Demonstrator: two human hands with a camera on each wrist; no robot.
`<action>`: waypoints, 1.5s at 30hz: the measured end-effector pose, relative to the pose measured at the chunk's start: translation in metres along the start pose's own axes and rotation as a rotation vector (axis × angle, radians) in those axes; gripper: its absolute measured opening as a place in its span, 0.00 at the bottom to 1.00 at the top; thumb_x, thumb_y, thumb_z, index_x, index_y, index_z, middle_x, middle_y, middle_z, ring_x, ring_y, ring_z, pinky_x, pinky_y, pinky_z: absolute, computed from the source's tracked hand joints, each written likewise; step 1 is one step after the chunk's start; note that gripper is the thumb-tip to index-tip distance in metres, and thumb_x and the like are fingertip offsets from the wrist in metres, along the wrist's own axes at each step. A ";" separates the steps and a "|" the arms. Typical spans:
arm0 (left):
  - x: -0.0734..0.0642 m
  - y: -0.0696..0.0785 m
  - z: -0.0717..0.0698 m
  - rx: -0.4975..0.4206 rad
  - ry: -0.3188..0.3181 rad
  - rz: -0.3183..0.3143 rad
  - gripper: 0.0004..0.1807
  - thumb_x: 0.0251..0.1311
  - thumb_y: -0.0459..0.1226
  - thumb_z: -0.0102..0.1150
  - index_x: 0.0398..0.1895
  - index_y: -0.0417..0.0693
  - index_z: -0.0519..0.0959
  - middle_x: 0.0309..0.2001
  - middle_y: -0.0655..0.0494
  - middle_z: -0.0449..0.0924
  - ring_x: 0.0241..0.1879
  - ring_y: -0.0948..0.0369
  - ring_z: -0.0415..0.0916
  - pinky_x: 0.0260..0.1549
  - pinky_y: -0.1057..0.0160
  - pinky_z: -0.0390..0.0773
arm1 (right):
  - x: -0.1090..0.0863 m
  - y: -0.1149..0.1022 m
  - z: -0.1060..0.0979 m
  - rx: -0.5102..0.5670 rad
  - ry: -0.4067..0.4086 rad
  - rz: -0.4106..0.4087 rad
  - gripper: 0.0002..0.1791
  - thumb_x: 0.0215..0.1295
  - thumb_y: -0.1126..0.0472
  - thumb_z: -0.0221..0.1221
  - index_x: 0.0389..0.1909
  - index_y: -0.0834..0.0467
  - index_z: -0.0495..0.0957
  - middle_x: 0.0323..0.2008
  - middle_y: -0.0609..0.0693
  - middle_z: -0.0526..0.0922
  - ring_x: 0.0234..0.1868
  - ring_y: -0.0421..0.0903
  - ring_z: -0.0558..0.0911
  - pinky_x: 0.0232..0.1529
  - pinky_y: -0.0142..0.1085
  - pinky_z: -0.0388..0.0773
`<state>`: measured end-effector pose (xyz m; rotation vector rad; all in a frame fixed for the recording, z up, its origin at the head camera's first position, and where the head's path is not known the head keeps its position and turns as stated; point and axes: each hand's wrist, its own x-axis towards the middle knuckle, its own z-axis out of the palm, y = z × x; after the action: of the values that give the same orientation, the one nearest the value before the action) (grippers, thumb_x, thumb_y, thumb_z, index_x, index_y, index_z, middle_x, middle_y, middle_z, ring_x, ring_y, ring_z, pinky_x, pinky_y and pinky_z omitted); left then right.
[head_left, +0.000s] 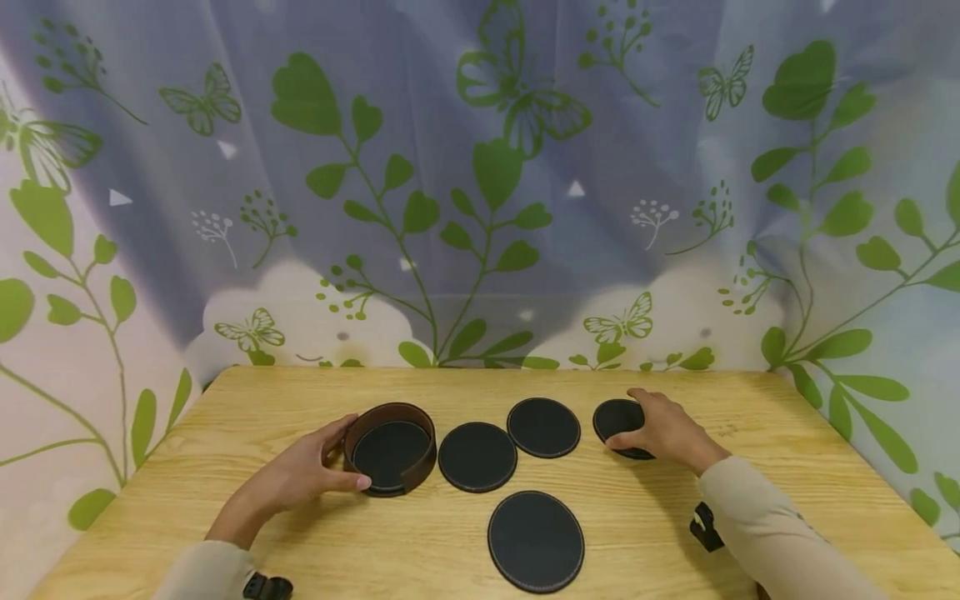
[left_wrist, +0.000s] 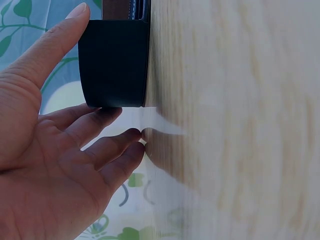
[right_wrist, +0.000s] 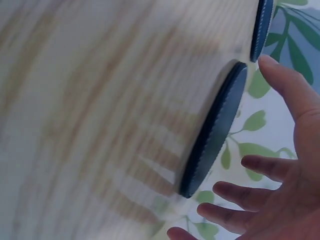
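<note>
Nearest the person, a round black coaster lies flat on the wooden tabletop, well apart from both hands and between the two beige sleeves. Farther in on the left, the left hand cups a brown round coaster holder that stands upright on the tabletop with a black coaster inside it; the thumb lies along the holder's near front edge and the fingers reach round its left side, loosely spread, touching the wall without clamping it. The left wrist view shows the thumb tip by the holder's rim and the fingers relaxed beside its dark wall. Just right of the holder lies a second loose coaster, and slightly beyond it a third, the two edges nearly touching. On the right, the right hand rests over a fourth coaster, fingers extended and spread across its far and right part; the right wrist view shows them straight and open beside the coaster's stitched edge, not curled round it. Behind the tabletop hangs a curtain printed with green leaves and butterflies.
</note>
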<state>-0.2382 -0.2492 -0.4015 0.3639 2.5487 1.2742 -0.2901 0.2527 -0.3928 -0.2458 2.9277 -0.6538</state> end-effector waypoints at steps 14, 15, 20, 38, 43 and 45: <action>0.001 0.000 0.000 0.010 0.003 -0.013 0.62 0.57 0.49 0.78 0.85 0.38 0.48 0.83 0.30 0.47 0.81 0.32 0.48 0.72 0.32 0.62 | 0.001 0.005 0.003 -0.061 -0.011 0.022 0.59 0.59 0.42 0.75 0.78 0.73 0.57 0.69 0.81 0.66 0.65 0.82 0.70 0.55 0.72 0.74; 0.000 0.000 0.000 0.012 0.003 -0.014 0.62 0.58 0.49 0.78 0.85 0.38 0.48 0.83 0.31 0.47 0.81 0.32 0.48 0.72 0.32 0.62 | 0.001 0.004 0.003 -0.066 -0.012 0.028 0.59 0.59 0.41 0.75 0.78 0.72 0.57 0.69 0.81 0.66 0.65 0.83 0.70 0.55 0.74 0.73; 0.000 0.000 0.000 0.016 0.003 -0.018 0.62 0.58 0.49 0.78 0.85 0.38 0.48 0.83 0.30 0.47 0.81 0.32 0.48 0.72 0.32 0.63 | 0.003 0.002 0.003 -0.080 -0.003 0.078 0.60 0.58 0.38 0.75 0.79 0.68 0.57 0.70 0.80 0.65 0.68 0.83 0.65 0.55 0.83 0.63; -0.001 0.002 0.000 0.002 0.002 -0.024 0.63 0.57 0.50 0.79 0.85 0.39 0.48 0.83 0.30 0.47 0.81 0.33 0.47 0.72 0.32 0.61 | 0.007 -0.001 0.009 -0.046 0.050 0.044 0.55 0.61 0.47 0.73 0.77 0.71 0.55 0.65 0.86 0.63 0.64 0.84 0.66 0.53 0.79 0.68; 0.000 0.002 0.000 0.005 -0.001 -0.020 0.63 0.57 0.49 0.78 0.85 0.39 0.48 0.83 0.30 0.47 0.81 0.33 0.47 0.72 0.32 0.61 | 0.006 -0.006 0.010 -0.039 0.093 -0.027 0.50 0.63 0.51 0.72 0.75 0.72 0.59 0.61 0.85 0.68 0.61 0.81 0.70 0.51 0.68 0.76; 0.000 0.001 -0.001 0.007 0.000 -0.019 0.62 0.57 0.49 0.78 0.85 0.39 0.48 0.83 0.30 0.47 0.81 0.33 0.47 0.72 0.32 0.61 | 0.005 -0.009 0.010 -0.044 0.106 -0.041 0.49 0.63 0.51 0.72 0.75 0.72 0.59 0.61 0.84 0.68 0.61 0.81 0.70 0.50 0.67 0.77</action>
<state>-0.2383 -0.2488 -0.4002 0.3407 2.5511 1.2581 -0.2920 0.2393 -0.3986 -0.2843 3.0487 -0.6278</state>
